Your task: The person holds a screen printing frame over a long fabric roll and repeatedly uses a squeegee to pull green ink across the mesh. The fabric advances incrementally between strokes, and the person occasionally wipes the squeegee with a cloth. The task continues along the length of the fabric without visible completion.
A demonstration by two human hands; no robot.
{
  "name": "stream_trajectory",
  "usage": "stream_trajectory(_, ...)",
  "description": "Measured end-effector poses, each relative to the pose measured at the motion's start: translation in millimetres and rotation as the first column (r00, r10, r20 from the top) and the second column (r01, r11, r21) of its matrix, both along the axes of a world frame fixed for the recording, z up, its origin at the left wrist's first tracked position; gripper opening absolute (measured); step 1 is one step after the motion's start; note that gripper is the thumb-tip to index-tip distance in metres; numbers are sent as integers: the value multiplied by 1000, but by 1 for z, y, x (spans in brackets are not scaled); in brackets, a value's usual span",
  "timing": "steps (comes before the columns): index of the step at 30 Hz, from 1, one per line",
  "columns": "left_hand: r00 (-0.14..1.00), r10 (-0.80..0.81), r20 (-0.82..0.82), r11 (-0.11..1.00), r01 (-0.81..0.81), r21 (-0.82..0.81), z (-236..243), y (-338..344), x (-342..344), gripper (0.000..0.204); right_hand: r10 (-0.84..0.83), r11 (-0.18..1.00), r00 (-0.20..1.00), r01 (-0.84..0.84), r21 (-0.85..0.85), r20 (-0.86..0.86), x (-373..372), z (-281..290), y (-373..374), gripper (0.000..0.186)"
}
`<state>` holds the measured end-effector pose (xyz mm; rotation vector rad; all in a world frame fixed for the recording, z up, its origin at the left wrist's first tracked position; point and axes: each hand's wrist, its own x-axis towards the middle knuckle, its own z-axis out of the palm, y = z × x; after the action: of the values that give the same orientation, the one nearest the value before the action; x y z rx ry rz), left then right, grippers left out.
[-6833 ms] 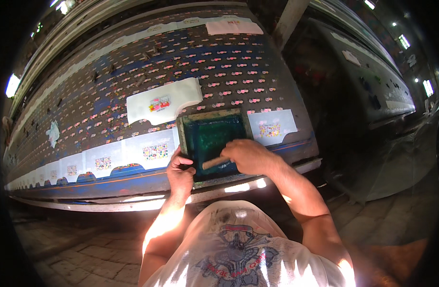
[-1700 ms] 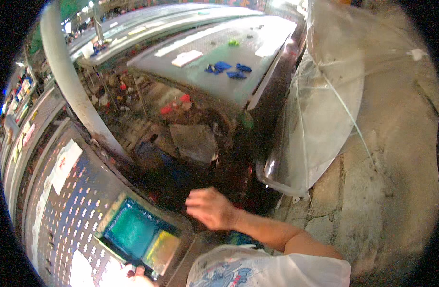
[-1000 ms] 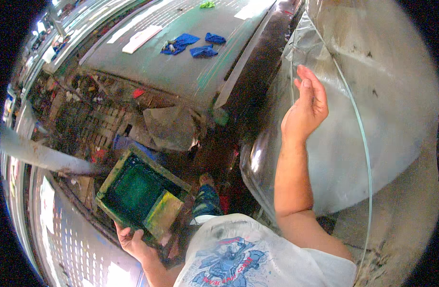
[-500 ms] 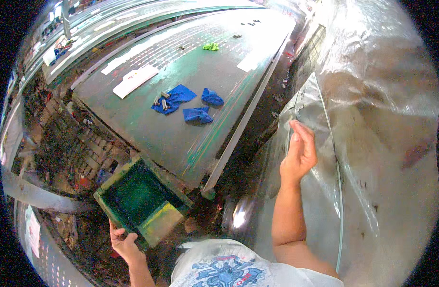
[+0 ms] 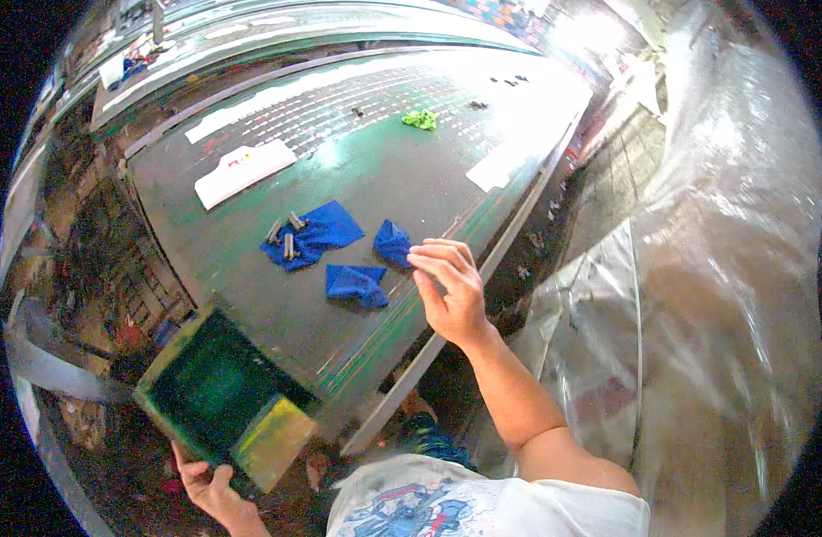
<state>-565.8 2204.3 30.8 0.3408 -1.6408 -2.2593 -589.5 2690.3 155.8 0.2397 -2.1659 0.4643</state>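
My left hand (image 5: pixel 209 488) grips the near corner of a square screen frame (image 5: pixel 209 376), tilted at the lower left, with dark green ink inside and a yellow-stained panel (image 5: pixel 272 434) at one end. My right hand (image 5: pixel 447 291) is raised, fingers loosely bent and apart with nothing visible in them, over the right part of a long grey printing table (image 5: pixel 232 242). Just beyond its fingertips lie blue cloths (image 5: pixel 389 242) (image 5: pixel 353 282). A larger blue cloth (image 5: pixel 330 224) bears small grey cylindrical pieces (image 5: pixel 288 246); I cannot tell whether my fingertips touch any cloth.
White pieces (image 5: pixel 245 170) (image 5: pixel 500 166) and a green crumpled cloth (image 5: pixel 420 119) lie farther along the table. Translucent plastic sheeting (image 5: pixel 715 295) fills the right side, beside a narrow walkway (image 5: pixel 617 161). More long tables (image 5: pixel 232 27) run behind; a pale pole (image 5: pixel 66 376) is at the left.
I have turned from the first table toward another and moved closer to it. My right hand, earlier on a wooden-edged squeegee, is now empty and has swung leftward from the plastic toward the blue cloths.
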Motion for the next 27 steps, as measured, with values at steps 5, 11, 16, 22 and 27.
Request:
stream_trajectory(5,949,254,190,954,-213,-209,-70,18,35,35,86,987,986,-66,-143,140,-46,-103,140,25)
stream_trajectory(11,791,603,109,754,-519,-402,-44,106,83,23,231,962,931,-176,-208,283,-63,-167,251,25)
stream_trajectory(16,738,674,44,711,-631,-311,-42,142,91,39,208,963,943,-152,-222,258,-87,-164,326,27)
stream_trajectory(22,862,447,-240,440,-446,-780,-123,119,102,32,245,963,929,-199,-181,279,-100,-148,351,21)
stream_trajectory(27,865,437,-249,353,-419,-837,-140,182,73,33,298,951,883,-305,-39,363,-109,-125,352,27)
